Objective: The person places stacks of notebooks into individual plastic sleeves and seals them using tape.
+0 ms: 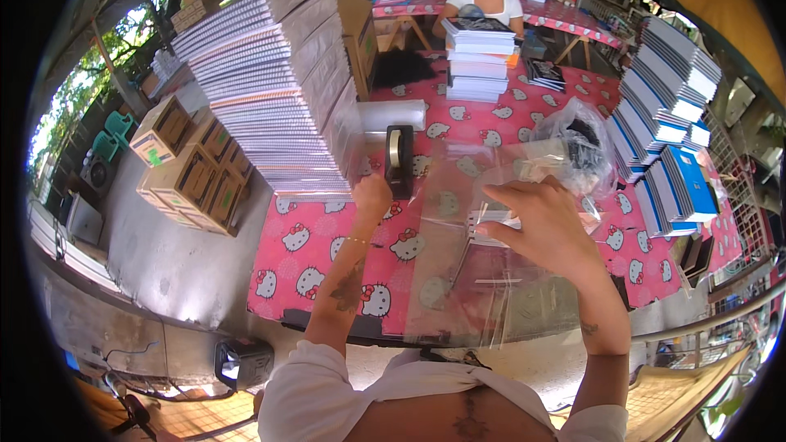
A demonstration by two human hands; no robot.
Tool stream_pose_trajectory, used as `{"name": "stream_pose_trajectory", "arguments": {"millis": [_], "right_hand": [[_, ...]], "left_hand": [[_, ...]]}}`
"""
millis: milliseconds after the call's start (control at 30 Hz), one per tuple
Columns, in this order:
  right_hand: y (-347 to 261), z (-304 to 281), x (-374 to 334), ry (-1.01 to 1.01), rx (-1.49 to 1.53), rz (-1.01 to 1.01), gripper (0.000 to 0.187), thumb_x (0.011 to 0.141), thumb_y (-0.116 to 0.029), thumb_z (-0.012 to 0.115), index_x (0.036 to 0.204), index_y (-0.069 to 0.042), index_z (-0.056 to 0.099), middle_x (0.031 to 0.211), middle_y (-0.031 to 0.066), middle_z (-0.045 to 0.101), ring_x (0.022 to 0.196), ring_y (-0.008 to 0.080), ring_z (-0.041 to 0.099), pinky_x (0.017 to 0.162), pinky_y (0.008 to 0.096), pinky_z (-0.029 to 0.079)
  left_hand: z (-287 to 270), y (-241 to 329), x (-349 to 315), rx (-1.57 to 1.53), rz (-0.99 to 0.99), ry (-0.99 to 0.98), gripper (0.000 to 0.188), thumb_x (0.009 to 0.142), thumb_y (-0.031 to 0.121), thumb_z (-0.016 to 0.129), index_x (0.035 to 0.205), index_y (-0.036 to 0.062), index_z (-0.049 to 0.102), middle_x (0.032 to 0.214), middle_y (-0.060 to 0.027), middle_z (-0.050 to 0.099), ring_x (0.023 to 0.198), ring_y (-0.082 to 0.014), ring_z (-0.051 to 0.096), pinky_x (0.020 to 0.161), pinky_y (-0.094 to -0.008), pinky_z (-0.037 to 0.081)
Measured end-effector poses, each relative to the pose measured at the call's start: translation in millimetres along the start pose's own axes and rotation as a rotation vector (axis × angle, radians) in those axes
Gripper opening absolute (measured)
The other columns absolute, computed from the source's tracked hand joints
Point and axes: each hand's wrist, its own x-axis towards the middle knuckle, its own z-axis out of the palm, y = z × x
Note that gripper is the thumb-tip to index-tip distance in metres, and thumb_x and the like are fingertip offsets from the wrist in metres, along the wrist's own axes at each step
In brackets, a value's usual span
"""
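Note:
My left hand (373,196) is closed, its fingers curled away from view. It sits between the tall stack of spiral-bound notebooks (254,98) and a black tape dispenser (399,165) carrying a roll of tape. Whatever the fingers hold, if anything, is hidden. Over a spread of clear plastic sleeves (446,278) hovers my right hand (547,225), thumb and forefinger apart and pointing left. Under its palm, a pale item with a light edge shows partly through the plastic; its kind is unclear.
A crumpled clear plastic bag (573,143) with something dark inside lies beyond my right hand. Books (479,65) are stacked at the far side, in front of a seated person (491,0). Blue-and-white books (663,115) rise at right. Cardboard boxes (192,176) stand on the floor at left.

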Motion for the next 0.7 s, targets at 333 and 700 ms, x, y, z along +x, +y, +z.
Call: {"name": "stream_pose_trajectory", "arguments": {"millis": [333,700], "right_hand": [[-13.1,3.1,0.1,0.003,-0.028,0.009,0.048,0.083,-0.038,0.071,0.117,-0.005,0.067,0.101,0.0123,0.072,0.091,0.0297,0.067,0.086,0.0449,0.046],[-16.4,4.4,9.7,-0.015,-0.062,0.082,0.049,0.080,-0.043,0.074,0.113,-0.008,0.069,0.096,0.0132,0.072,0.089,0.0305,0.068,0.083,0.0438,0.048]], "left_hand": [[42.3,-37.0,-7.5,-1.022,-0.293,-0.272,0.019,0.081,0.022,0.075,0.087,0.0045,0.070,0.070,-0.0053,0.068,0.060,-0.0124,0.062,0.054,-0.0270,0.048],[-169.1,118.6,-36.7,-1.528,0.656,-0.719,0.024,0.092,0.010,0.068,0.116,0.0074,0.063,0.096,-0.0011,0.064,0.090,-0.0103,0.061,0.078,-0.0257,0.050]]}}
